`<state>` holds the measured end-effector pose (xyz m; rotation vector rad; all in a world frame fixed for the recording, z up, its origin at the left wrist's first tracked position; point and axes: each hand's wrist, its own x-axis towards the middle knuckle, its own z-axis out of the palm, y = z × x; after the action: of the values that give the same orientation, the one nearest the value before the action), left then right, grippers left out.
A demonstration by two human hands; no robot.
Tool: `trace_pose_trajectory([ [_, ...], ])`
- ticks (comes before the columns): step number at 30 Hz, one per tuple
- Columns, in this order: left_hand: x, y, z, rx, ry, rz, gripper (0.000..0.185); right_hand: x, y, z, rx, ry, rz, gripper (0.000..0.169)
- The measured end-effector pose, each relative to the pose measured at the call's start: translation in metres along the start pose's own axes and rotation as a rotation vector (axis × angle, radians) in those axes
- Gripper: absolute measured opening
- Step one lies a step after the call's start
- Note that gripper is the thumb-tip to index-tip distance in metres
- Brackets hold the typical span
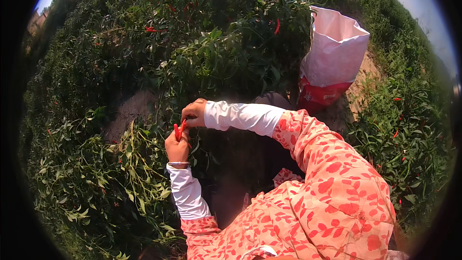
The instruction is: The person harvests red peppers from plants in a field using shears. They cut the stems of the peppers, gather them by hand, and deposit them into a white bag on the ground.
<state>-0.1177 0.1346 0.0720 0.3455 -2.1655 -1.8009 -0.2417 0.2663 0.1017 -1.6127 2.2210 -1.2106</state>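
Note:
Red chili peppers (177,132) stick up from my left hand (177,148), whose fingers are closed around them. Just above, touching or nearly touching it, my right hand (194,112) has its fingers bent at a red chili pepper (183,125); whether it grips that pepper is hard to tell. Both hands are over the edge of leafy chili pepper plants (137,166). To the upper right stands a tall woven sack (334,57), white above and red below, with its mouth open.
More chili plants (213,54) spread ahead, with red peppers (277,26) among the leaves. At the right grows another row (393,144) with red and green peppers. Bare soil (131,112) shows left of my hands. My knee is near the sack's base.

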Motion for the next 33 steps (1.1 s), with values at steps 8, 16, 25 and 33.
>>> trace_pose_trajectory([
  [8, -0.006, -0.025, -0.007, 0.647, -0.039, -0.045, 0.019, -0.007, 0.039, 0.040, -0.474, -0.197, -0.282, 0.014],
  [16, -0.004, -0.010, 0.047, 0.007, -0.040, -0.265, 0.016, -0.019, 0.074, 0.010, 0.048, -0.240, -0.035, 0.020],
  [25, 0.061, 0.047, 0.138, -0.220, 0.169, -0.268, 0.026, -0.010, 0.094, -0.059, 1.201, 0.240, 0.658, 0.027],
  [33, 0.080, 0.077, 0.194, -0.046, 0.133, -0.228, 0.021, -0.037, 0.088, -0.094, 0.323, 0.699, -0.106, 0.024],
])
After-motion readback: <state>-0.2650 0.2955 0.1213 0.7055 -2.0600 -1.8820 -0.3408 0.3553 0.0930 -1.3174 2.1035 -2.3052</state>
